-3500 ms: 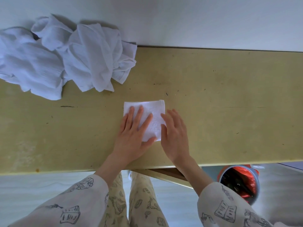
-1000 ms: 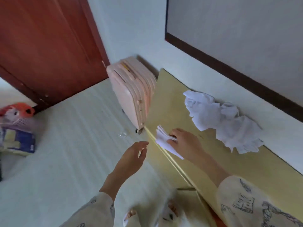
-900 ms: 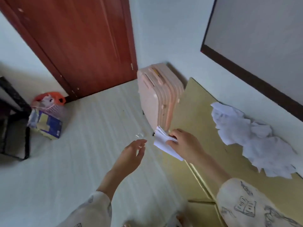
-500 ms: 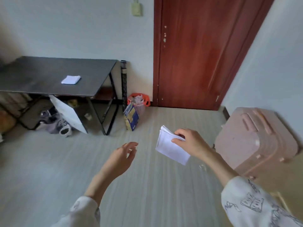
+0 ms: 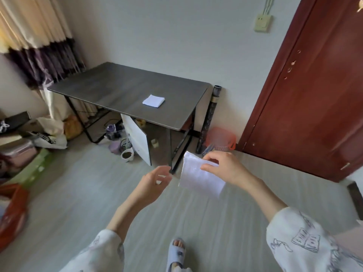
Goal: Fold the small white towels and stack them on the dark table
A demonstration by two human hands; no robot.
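My right hand (image 5: 225, 167) pinches a folded white towel (image 5: 200, 177) at its upper edge and carries it in the air above the floor. My left hand (image 5: 155, 183) hovers just left of the towel with relaxed fingers, holding nothing. Ahead stands the dark table (image 5: 117, 89). One folded white towel (image 5: 153, 101) lies on its top, toward the right end.
A red-brown door (image 5: 314, 85) fills the right side. A white panel (image 5: 137, 138), cups and clutter sit under the table. An orange basket (image 5: 222, 138) and a dark tube (image 5: 212, 114) stand by the table's right leg. Bags and boxes (image 5: 29, 146) line the left wall under a curtain (image 5: 35, 32).
I have turned from the yellow table with the towel pile to face the dark table, which is now closer and centred. My right hand still carries the folded towel.
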